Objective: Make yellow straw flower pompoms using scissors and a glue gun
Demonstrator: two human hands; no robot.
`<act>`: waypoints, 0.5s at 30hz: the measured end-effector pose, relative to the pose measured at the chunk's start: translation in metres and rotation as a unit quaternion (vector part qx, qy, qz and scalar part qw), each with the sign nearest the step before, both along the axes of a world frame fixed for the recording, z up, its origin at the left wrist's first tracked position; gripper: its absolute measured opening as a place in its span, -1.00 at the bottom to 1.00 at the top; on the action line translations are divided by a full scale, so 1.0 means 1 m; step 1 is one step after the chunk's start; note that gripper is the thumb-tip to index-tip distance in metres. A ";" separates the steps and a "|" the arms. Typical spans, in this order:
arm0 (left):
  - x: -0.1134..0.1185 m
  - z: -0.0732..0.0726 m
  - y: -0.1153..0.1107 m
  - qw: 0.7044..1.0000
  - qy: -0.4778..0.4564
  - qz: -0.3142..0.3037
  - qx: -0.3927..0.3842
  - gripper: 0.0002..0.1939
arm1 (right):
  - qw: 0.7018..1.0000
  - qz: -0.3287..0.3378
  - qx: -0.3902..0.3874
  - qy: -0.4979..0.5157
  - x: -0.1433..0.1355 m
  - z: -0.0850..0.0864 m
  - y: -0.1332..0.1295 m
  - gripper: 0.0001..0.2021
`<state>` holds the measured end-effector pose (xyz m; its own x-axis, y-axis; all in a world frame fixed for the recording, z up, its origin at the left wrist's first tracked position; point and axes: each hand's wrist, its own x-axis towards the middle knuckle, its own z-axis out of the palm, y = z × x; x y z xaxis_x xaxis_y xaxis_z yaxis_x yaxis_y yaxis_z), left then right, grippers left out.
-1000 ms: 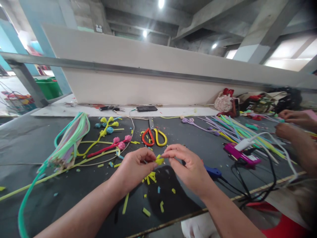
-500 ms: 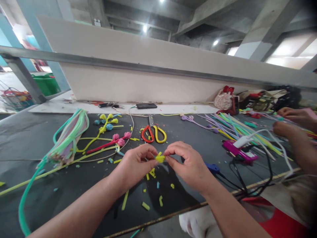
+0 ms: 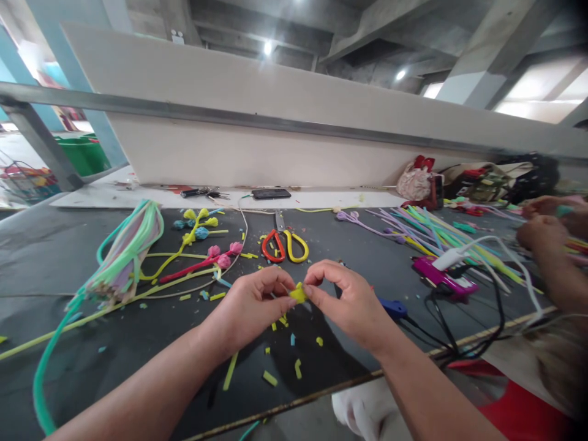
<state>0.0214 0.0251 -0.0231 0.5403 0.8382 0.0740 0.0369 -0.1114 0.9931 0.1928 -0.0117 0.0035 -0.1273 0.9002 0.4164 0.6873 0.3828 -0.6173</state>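
A small yellow pipe-cleaner bud [image 3: 298, 294] is pinched between my two hands above the dark tabletop. My left hand [image 3: 255, 306] closes thumb and forefinger on its left side. From the right, my right hand [image 3: 344, 303] grips its upper edge with thumb and fingertips. Cut yellow and blue snippets [image 3: 269, 378] lie scattered below. Just beyond my hands rest scissors [image 3: 285, 245] with one red and one yellow handle loop. To the left are a yellow stem with yellow and blue buds [image 3: 193, 233] and a red stem with pink buds [image 3: 197, 266].
A tied bundle of pastel pipe cleaners [image 3: 133, 251] stands at left, and loose ones [image 3: 427, 229] lie at right. A magenta power strip [image 3: 443, 275], cables and a blue-handled tool [image 3: 392, 307] sit right of my hands. Another person's hands [image 3: 544, 229] work at far right. A phone [image 3: 271, 193] lies behind.
My fingers have shifted slightly on the yellow bud, which is turned and looks more compact; the right fingertips now cover its upper edge. The other person's hands moved a little.
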 end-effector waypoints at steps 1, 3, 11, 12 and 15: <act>0.000 0.000 -0.001 1.000 0.001 -0.002 0.003 -0.90 | 1.000 -0.001 -0.001 -0.002 -0.001 0.000 0.001 -0.91; -0.001 0.001 -0.002 1.000 0.003 -0.004 0.008 -0.91 | 1.000 -0.006 -0.005 -0.007 -0.002 0.000 0.002 -0.90; -0.001 0.006 0.003 0.993 -0.013 0.003 -0.117 -0.83 | 0.996 0.059 -0.031 0.063 0.007 -0.004 0.000 -0.86; -0.001 0.006 0.004 0.989 -0.030 -0.004 -0.142 -0.81 | 0.993 0.089 -0.035 0.075 0.008 -0.004 -0.001 -0.82; -0.005 0.004 0.008 0.974 -0.088 -0.033 -0.205 -0.77 | 0.986 0.149 -0.040 0.068 0.006 -0.001 -0.005 -0.71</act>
<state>0.0166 0.0334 -0.0187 0.6025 0.7813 -0.1631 -0.1324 0.2994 0.9449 0.1983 -0.0170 0.0022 -0.3386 0.8621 0.3770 0.4600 0.5012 -0.7329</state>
